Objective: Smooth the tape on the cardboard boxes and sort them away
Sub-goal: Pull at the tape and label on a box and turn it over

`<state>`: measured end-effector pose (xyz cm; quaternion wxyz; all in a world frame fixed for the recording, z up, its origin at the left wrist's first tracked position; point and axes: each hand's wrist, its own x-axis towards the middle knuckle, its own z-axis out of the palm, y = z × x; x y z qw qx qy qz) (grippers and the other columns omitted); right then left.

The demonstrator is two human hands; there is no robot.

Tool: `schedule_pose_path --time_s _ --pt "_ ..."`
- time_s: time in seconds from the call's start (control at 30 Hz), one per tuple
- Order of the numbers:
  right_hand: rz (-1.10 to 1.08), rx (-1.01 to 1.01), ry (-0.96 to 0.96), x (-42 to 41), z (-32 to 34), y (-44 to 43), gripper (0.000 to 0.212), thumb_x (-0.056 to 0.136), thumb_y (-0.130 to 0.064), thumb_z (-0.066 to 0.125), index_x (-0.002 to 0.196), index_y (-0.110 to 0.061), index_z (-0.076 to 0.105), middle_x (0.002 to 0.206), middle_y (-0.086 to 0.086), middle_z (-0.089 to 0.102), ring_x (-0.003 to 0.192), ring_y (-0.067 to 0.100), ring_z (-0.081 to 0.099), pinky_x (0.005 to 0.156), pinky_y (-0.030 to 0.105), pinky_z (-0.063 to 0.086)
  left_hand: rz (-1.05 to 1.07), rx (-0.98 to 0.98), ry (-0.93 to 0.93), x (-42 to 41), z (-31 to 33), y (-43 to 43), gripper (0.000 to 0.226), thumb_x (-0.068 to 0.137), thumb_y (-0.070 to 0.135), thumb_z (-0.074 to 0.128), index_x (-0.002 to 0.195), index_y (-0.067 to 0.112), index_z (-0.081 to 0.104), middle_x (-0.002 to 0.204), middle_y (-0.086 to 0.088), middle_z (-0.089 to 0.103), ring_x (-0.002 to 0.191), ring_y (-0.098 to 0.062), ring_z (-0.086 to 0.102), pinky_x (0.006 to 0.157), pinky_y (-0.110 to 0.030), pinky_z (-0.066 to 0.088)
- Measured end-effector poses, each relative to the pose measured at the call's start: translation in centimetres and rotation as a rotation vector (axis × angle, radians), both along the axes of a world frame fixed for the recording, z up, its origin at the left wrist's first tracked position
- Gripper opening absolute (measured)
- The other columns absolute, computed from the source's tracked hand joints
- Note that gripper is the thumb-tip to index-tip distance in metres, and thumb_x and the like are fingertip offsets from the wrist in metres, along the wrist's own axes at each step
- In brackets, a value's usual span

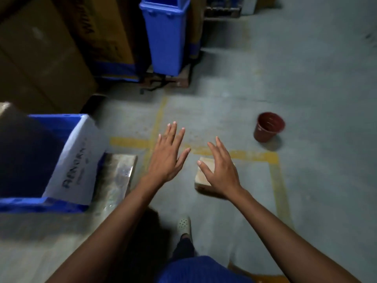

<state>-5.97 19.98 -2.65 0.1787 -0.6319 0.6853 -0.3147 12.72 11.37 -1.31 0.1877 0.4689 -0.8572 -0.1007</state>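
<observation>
Hovering with right hand [221, 172] over small cardboard box [201, 181] on the floor [306, 88], left hand [167, 160] beside it, fingers [173, 130] spread, gripping nothing. Likely yet to smooth and sort it away.

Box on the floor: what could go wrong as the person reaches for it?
Only the right hand is over the box; the left hand is off to its side, so a one-handed grab might slip. The pot stands nearby and could be kicked over.
</observation>
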Motion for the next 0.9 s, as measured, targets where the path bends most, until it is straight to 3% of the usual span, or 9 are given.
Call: schedule_pose_path --time_s 0.1,0.13,0.2,0.27,0.33,0.5,0.63,0.73,0.9 --pt "-0.153 0.108 -0.086 -2.8 -1.2 -2.0 0.068 0.093 -0.055 0.056 0.148 -0.016 0.047 0.164 0.007 0.029 0.151 0.02 0.027 0.116 0.034 0.029 -0.067 0.111 0.123 -3.2 -1.5 -4.0 0.068 0.1 0.054 0.035 0.157 0.017 0.029 0.166 -0.007 0.015 0.154 -0.022 0.009 0.121 -0.04 0.011" --pt "-0.208 0.147 -0.132 -3.7 -1.7 -2.7 0.061 0.095 -0.05 0.06 0.146 -0.017 0.05 0.163 0.006 0.031 0.151 0.018 0.027 0.115 0.03 0.028 -0.048 0.249 0.266 -4.3 -1.9 -5.4 0.064 0.102 0.05 0.04 0.155 0.015 0.032 0.165 -0.006 0.021 0.153 -0.021 0.014 0.121 -0.036 0.013" --pt "-0.294 0.258 -0.296 -5.8 -2.7 -4.1 0.049 0.099 -0.041 0.06 0.142 -0.02 0.054 0.161 0.003 0.034 0.151 0.015 0.026 0.115 0.025 0.024 0.105 0.732 0.702 -5.9 -2.1 -7.9 0.056 0.106 0.045 0.039 0.154 0.017 0.036 0.161 -0.003 0.031 0.151 -0.017 0.024 0.118 -0.032 0.018" --pt "-0.351 0.349 -0.497 -7.4 -3.6 -5.3 0.043 0.102 -0.038 0.056 0.142 -0.023 0.054 0.157 -0.001 0.04 0.148 0.017 0.032 0.121 0.033 0.025 0.244 1.095 0.977 -7.3 -2.9 -10.7 0.059 0.105 0.053 0.028 0.154 0.022 0.035 0.161 0.0 0.032 0.149 -0.014 0.027 0.119 -0.039 0.019" --pt "-0.454 0.397 -0.642 -8.8 -4.6 -6.5 0.041 0.104 -0.037 0.051 0.143 -0.024 0.052 0.146 -0.006 0.049 0.141 0.017 0.042 0.119 0.043 0.033 0.264 1.147 0.926 -8.4 -4.4 -13.0 0.063 0.104 0.057 0.023 0.155 0.022 0.033 0.163 0.001 0.03 0.15 -0.013 0.025 0.121 -0.044 0.016" --pt "-0.651 0.481 -0.938 -12.5 -8.8 -9.1 0.028 0.109 -0.036 0.037 0.131 -0.026 0.051 0.109 -0.019 0.055 0.107 0.007 0.053 0.103 0.037 0.04 0.382 1.245 0.84 -11.4 -11.1 -17.0 0.068 0.102 0.062 0.022 0.153 0.019 0.038 0.162 -0.003 0.031 0.15 -0.017 0.024 0.12 -0.047 0.016" --pt "-0.73 0.526 -1.069 -16.3 -15.2 -10.7 0.048 0.108 -0.045 0.029 0.144 -0.019 0.047 0.13 -0.005 0.053 0.114 0.011 0.053 0.099 0.038 0.041 0.548 1.351 0.88 -14.2 -18.8 -19.7 0.073 0.101 0.065 0.017 0.15 0.018 0.042 0.162 -0.007 0.031 0.151 -0.021 0.023 0.12 -0.049 0.016" --pt "-0.78 0.598 -1.056 -19.6 -23.2 -11.9 0.061 0.106 -0.053 0.03 0.153 -0.015 0.04 0.155 0.004 0.043 0.139 0.022 0.044 0.109 0.048 0.038 0.592 1.335 0.811 -16.3 -26.5 -20.9 0.075 0.101 0.066 0.015 0.151 0.017 0.041 0.163 -0.007 0.029 0.151 -0.021 0.022 0.121 -0.049 0.015" --pt "-0.814 0.705 -1.011 -23.8 -39.1 -12.7 0.06 0.105 -0.053 0.034 0.153 -0.017 0.039 0.156 0.006 0.042 0.14 0.024 0.043 0.105 0.044 0.039 0.609 1.307 0.673 -18.6 -42.0 -22.6 0.076 0.101 0.066 0.017 0.154 0.015 0.036 0.163 -0.005 0.028 0.151 -0.023 0.023 0.121 -0.05 0.015"
